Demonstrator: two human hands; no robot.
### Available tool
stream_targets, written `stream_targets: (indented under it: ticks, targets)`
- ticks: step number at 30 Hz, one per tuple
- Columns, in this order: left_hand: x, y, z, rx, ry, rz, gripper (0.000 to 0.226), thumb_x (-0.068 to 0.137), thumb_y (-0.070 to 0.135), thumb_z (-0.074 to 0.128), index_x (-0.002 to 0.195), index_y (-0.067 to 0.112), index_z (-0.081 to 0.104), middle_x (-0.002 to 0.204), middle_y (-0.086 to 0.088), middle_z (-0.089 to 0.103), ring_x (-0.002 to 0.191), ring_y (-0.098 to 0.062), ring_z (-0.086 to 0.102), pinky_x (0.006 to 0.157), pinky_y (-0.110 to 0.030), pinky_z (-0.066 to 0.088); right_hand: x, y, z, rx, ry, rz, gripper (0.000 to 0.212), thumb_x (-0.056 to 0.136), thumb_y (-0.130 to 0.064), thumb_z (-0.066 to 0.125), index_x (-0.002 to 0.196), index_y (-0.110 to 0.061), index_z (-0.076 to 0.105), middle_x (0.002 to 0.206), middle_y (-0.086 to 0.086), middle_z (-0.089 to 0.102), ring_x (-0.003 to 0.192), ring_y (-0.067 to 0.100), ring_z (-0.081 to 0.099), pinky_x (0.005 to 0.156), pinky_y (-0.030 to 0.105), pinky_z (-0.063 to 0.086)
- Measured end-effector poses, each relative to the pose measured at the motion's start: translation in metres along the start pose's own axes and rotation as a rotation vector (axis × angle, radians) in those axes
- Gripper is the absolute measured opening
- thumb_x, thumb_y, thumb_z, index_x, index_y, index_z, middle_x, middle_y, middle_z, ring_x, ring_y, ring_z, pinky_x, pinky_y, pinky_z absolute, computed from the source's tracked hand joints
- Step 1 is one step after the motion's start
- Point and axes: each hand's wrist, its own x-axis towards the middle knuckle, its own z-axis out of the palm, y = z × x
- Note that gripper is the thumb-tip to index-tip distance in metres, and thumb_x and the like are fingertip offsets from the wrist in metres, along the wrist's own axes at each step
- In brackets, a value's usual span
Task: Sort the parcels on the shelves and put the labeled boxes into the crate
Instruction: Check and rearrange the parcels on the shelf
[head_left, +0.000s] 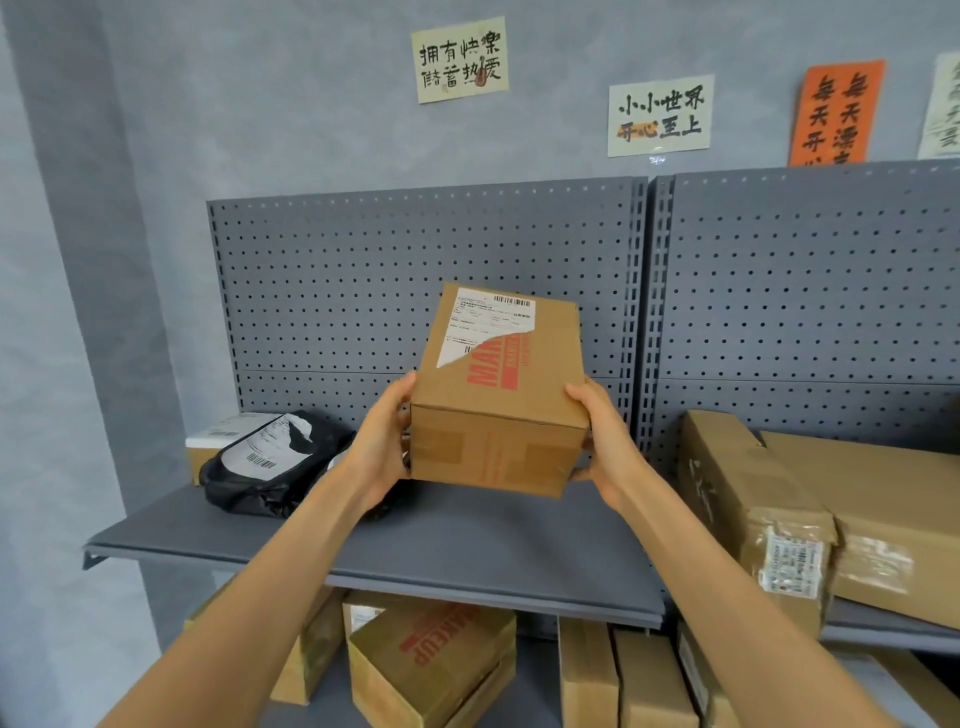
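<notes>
I hold the labeled box (498, 389) between both hands above the grey shelf (467, 545): my left hand (382, 441) grips its left side, my right hand (602, 436) its right. A black parcel bag (270, 462) lies on that shelf, left of the box.

Arms extended forward; left hand (382, 441), right hand (605, 441) clasp box (498, 384) sides.

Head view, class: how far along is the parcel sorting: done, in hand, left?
Done: nothing shows; no crate is in view. In hand: the left hand and right hand grip a brown cardboard box with a torn white label above the grey metal shelf. Left: the black plastic mailer bag, the large cardboard parcels at right and the cardboard boxes on the lower shelf.
</notes>
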Motion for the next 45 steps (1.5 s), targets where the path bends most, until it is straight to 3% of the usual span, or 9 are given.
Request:
stream_targets:
  ticks: [5, 9, 15, 26, 29, 33, 36, 40, 45]
  targets:
    - [0.009, -0.001, -0.010, 0.164, -0.012, -0.058, 0.056, 0.082, 0.072, 0.047, 0.118, 0.033, 0.065, 0.117, 0.003, 0.069, 0.107, -0.017, 0.062, 0.082, -0.034, 0.049, 0.007, 0.011, 0.010, -0.052, 0.014, 0.097, 0.044, 0.093, -0.049, 0.048, 0.135, -0.039, 0.041, 0.119, -0.007, 0.054, 0.104, 0.019, 0.053, 0.085, 0.058, 0.047]
    - [0.018, -0.010, -0.022, 0.166, 0.075, -0.117, 0.044, 0.088, 0.054, 0.056, 0.119, 0.022, 0.060, 0.116, -0.005, 0.066, 0.100, -0.021, 0.062, 0.073, -0.034, 0.051, 0.013, 0.020, 0.021, -0.063, 0.007, 0.236, 0.036, 0.092, -0.048, 0.050, 0.124, -0.033, 0.047, 0.115, -0.001, 0.055, 0.105, 0.025, 0.051, 0.082, 0.060, 0.040]
    - [0.035, -0.027, -0.041, 0.181, 0.093, -0.209, 0.046, 0.090, 0.060, 0.048, 0.119, 0.027, 0.061, 0.114, -0.002, 0.067, 0.099, -0.018, 0.063, 0.073, -0.035, 0.053, 0.027, 0.050, 0.037, -0.054, 0.019, 0.375, 0.047, 0.088, -0.055, 0.053, 0.128, -0.030, 0.049, 0.128, 0.005, 0.050, 0.124, 0.035, 0.044, 0.094, 0.068, 0.036]
    - [0.063, -0.029, -0.043, 0.391, 0.105, -0.194, 0.036, 0.101, 0.041, 0.034, 0.118, 0.018, 0.055, 0.097, -0.001, 0.062, 0.083, -0.016, 0.059, 0.068, -0.031, 0.052, 0.059, 0.059, 0.045, -0.136, 0.001, 0.371, 0.055, 0.085, -0.061, 0.052, 0.120, -0.019, 0.059, 0.111, 0.006, 0.064, 0.104, 0.030, 0.060, 0.096, 0.049, 0.047]
    - [0.068, -0.029, -0.043, 0.427, 0.122, -0.211, 0.038, 0.101, 0.039, 0.035, 0.120, 0.013, 0.054, 0.105, -0.006, 0.061, 0.088, -0.020, 0.058, 0.075, -0.037, 0.053, 0.055, 0.053, 0.046, -0.176, -0.020, 0.396, 0.065, 0.085, -0.065, 0.050, 0.133, -0.022, 0.051, 0.132, 0.006, 0.055, 0.118, 0.033, 0.052, 0.102, 0.052, 0.040]
    - [0.076, -0.025, -0.047, 0.920, 0.334, 0.010, 0.047, 0.095, 0.039, 0.050, 0.133, 0.011, 0.050, 0.128, -0.012, 0.058, 0.112, -0.031, 0.053, 0.090, -0.040, 0.046, 0.040, 0.031, 0.041, -0.369, 0.071, 0.258, 0.083, 0.087, -0.066, 0.046, 0.152, -0.020, 0.024, 0.156, 0.002, 0.029, 0.142, 0.027, 0.029, 0.113, 0.047, 0.027]
    - [0.075, -0.010, -0.018, 0.964, 0.466, 0.302, 0.039, 0.091, 0.026, 0.053, 0.128, 0.015, 0.055, 0.131, -0.009, 0.058, 0.115, -0.035, 0.053, 0.089, -0.048, 0.050, 0.027, 0.003, 0.018, -0.481, 0.130, 0.101, 0.075, 0.093, -0.057, 0.047, 0.152, -0.017, 0.024, 0.156, 0.000, 0.030, 0.142, 0.023, 0.030, 0.113, 0.043, 0.027]
    - [0.048, 0.003, 0.073, 0.881, 0.180, 0.470, 0.027, 0.093, 0.025, 0.051, 0.118, 0.020, 0.061, 0.121, 0.003, 0.062, 0.098, -0.022, 0.062, 0.081, -0.035, 0.050, 0.005, -0.039, -0.030, -0.674, 0.265, -0.031, 0.054, 0.095, -0.033, 0.055, 0.143, -0.013, 0.043, 0.141, 0.007, 0.052, 0.127, 0.025, 0.050, 0.102, 0.036, 0.040]
    - [0.006, -0.015, 0.188, 0.698, -0.254, 0.214, 0.034, 0.097, 0.037, 0.049, 0.126, 0.020, 0.056, 0.126, 0.004, 0.058, 0.111, -0.015, 0.054, 0.092, -0.031, 0.045, -0.024, -0.051, -0.103, -0.889, 0.527, -0.010, 0.035, 0.093, -0.018, 0.052, 0.119, 0.003, 0.062, 0.119, 0.023, 0.064, 0.115, 0.038, 0.057, 0.093, 0.046, 0.050]
